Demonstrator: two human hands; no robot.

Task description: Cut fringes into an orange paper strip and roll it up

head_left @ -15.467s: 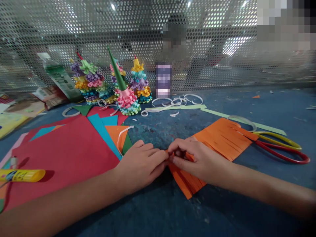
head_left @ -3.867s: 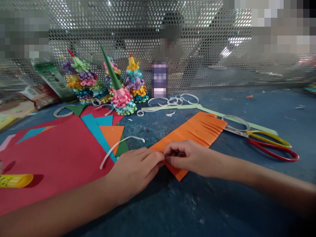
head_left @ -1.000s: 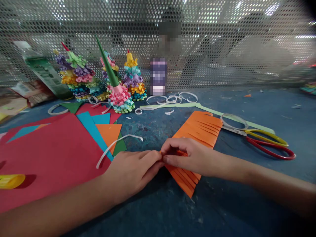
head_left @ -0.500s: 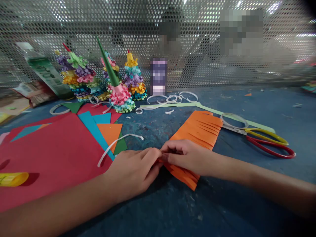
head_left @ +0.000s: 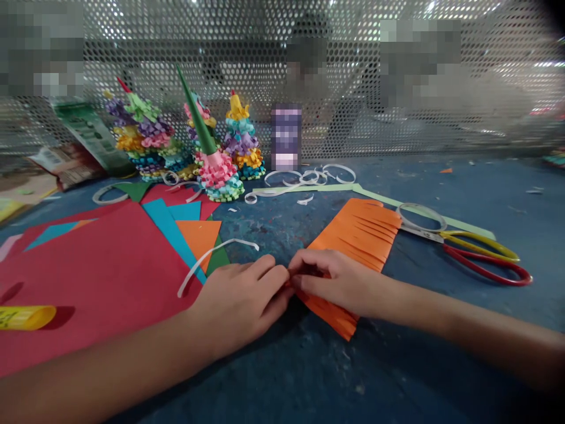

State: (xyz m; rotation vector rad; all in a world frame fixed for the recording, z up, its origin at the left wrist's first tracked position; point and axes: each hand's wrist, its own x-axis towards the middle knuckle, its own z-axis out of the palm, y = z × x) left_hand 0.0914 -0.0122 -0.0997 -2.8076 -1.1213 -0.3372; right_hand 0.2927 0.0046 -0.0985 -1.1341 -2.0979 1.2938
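Note:
An orange paper sheet (head_left: pixel 359 232) cut into a fringe of strips lies on the blue table (head_left: pixel 309 377). My left hand (head_left: pixel 241 300) and my right hand (head_left: pixel 335 280) meet at its near left edge, fingertips pinched together on one orange strip. The pinched part of the strip is hidden under my fingers. More orange strips fan out below my right hand.
Red and yellow scissors (head_left: pixel 472 253) lie right of the orange sheet. A big red sheet (head_left: pixel 97 277) with teal and orange scraps lies left, a yellow glue stick (head_left: pixel 26 317) on it. Three paper trees (head_left: pixel 145 138) and a green cone (head_left: pixel 203 132) stand by the mesh wall, with white curls (head_left: pixel 309 176).
My hands stay pinched on the orange fringe over the frames. The sheet has turned and slid a little under them. Scissors and other items have not moved.

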